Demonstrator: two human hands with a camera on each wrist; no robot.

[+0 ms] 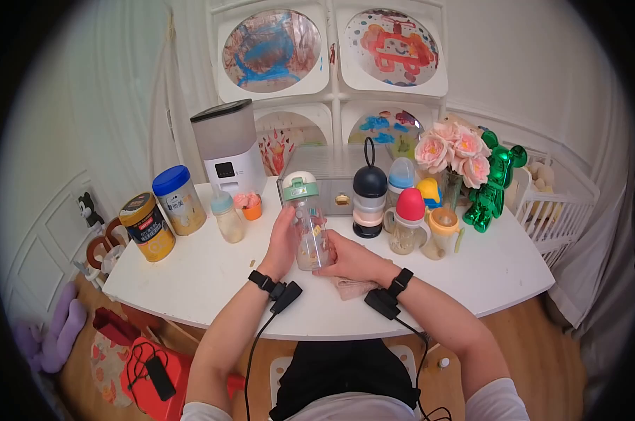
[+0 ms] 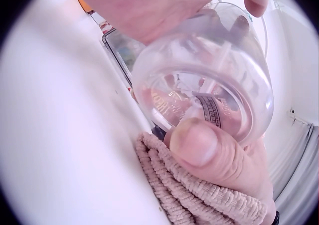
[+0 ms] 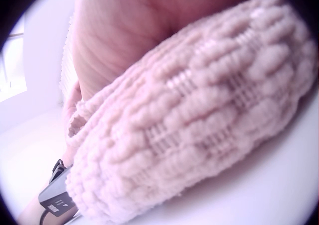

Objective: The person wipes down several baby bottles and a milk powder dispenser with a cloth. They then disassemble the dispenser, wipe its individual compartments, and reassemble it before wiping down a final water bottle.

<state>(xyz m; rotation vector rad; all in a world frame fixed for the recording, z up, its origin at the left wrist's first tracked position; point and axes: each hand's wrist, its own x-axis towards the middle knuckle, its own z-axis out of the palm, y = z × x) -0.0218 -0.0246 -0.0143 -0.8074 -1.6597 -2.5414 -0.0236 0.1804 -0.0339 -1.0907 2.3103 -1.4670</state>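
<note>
A clear plastic water bottle [image 1: 308, 242] with a green and white lid [image 1: 301, 186] is held upright, slightly tilted, over the front of the white table. My left hand [image 1: 282, 242] grips it from the left side. Lower on its right side, my right hand [image 1: 358, 259] holds it, the thumb [image 2: 197, 145] lying against the base in the left wrist view. A straw and some printed text show through the clear bottom. Bunched under the right palm is a pink ribbed cloth [image 1: 354, 288], filling much of the right wrist view.
On the left stand a yellow-labelled tub [image 1: 147, 228], a blue-lidded jar [image 1: 180, 202], a small baby bottle [image 1: 227, 219] and a white dispenser [image 1: 230, 151]. To the right are a stacked black-topped container [image 1: 368, 189], several baby bottles, roses [image 1: 454, 149] and a green bear figure [image 1: 494, 182].
</note>
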